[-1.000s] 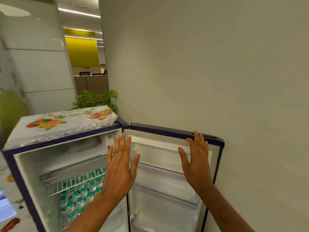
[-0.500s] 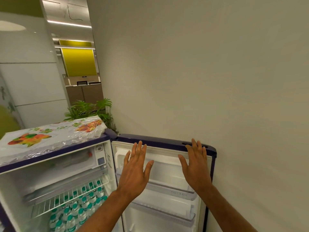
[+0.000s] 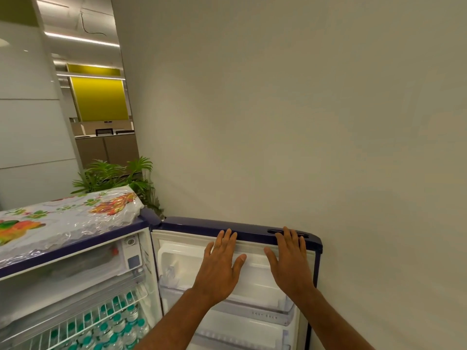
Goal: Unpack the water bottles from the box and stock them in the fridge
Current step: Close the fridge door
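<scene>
Since the fridge door point(image 3: 197, 224) is swung wide open, almost against the wall point(image 3: 303, 122), both hands are laid flat on its inner side up by the top edge. Probably so it can be pushed shut or steadied, but that's only a guess.

The left hand point(image 3: 219, 269) is spread out near the middle of the door, with its fingers point(image 3: 228, 238) straight and the tips on the dark blue top edge. Nothing is held. The right hand point(image 3: 290, 266) is placed the same way nearer the door's outer end, fingers point(image 3: 288, 236) straight and tips at the handle slot point(image 3: 275, 231), and nothing is gripped there either.

Green-capped water bottles point(image 3: 113, 324) are packed left of the door, inside the fridge point(image 3: 75, 245) under a wire shelf point(image 3: 75, 322), so the stocking looks mostly done. No box can be seen.

A fruit-print plastic cover point(image 3: 63, 218) is spread over the top left of the door, presumably against dust.

Faint raised lettering on the door shelf point(image 3: 264, 316) below the hands can be read as "EASY" something. The bottle labels can't be read.
</scene>
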